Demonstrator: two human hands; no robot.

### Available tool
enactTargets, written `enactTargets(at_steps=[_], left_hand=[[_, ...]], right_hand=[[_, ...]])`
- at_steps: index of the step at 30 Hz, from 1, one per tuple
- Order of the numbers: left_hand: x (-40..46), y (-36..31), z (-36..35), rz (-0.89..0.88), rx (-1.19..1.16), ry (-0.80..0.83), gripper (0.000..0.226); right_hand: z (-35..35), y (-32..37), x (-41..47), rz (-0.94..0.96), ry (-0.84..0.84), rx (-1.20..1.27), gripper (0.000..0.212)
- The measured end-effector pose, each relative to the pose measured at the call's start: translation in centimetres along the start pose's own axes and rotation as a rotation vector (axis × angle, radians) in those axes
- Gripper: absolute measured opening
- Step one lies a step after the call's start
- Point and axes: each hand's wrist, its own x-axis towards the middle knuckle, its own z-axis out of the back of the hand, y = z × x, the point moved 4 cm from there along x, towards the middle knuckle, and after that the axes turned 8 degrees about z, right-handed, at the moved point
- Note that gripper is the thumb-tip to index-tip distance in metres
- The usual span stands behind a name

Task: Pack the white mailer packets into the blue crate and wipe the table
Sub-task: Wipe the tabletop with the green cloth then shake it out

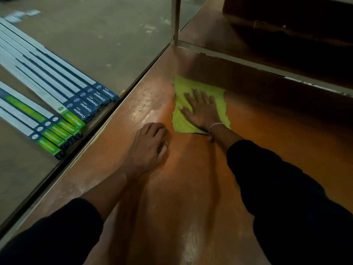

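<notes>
A yellow-green cloth (183, 88) lies flat on the orange-brown table (191, 188). My right hand (202, 109) presses down on the cloth with fingers straight and spread. My left hand (150, 146) rests on the bare table surface just left of the cloth, its fingers curled under, holding nothing. No white mailer packets and no blue crate are in view.
Several long flat boxes (57, 104) with blue and green ends lie on the floor left of the table edge. A white post (175, 20) stands at the table's far corner. A raised shelf (267, 64) with a dark cardboard box (286, 12) runs along the right.
</notes>
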Motion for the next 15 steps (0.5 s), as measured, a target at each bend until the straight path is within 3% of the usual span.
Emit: enactTargets(at_steps=[3,8,12,13,15], left_hand=[[0.0,-0.1,0.0,-0.001,0.006,0.008,0.040],[-0.1,-0.3,0.4,0.012,-0.001,0.003,0.039],[-0.1,-0.1,0.1,0.015,-0.021,0.022,0.042],[-0.1,-0.1,0.0,0.011,-0.023,0.029,0.043],[0.0,0.1,0.0,0.005,-0.015,0.034,0.043]], right_hand=[[-0.2,0.7,0.9,0.184,-0.016,-0.012,0.074],[-0.3,0.6,3.9,-0.127,-0.005,0.017,0.080],[-0.8,3.8,3.4,0.237,-0.006,-0.022,0.072],[-0.7,3.4,3.0,0.261,-0.017,-0.020,0.071],[-0.4,1.7,2.5,0.117,-0.051,0.005,0.074]])
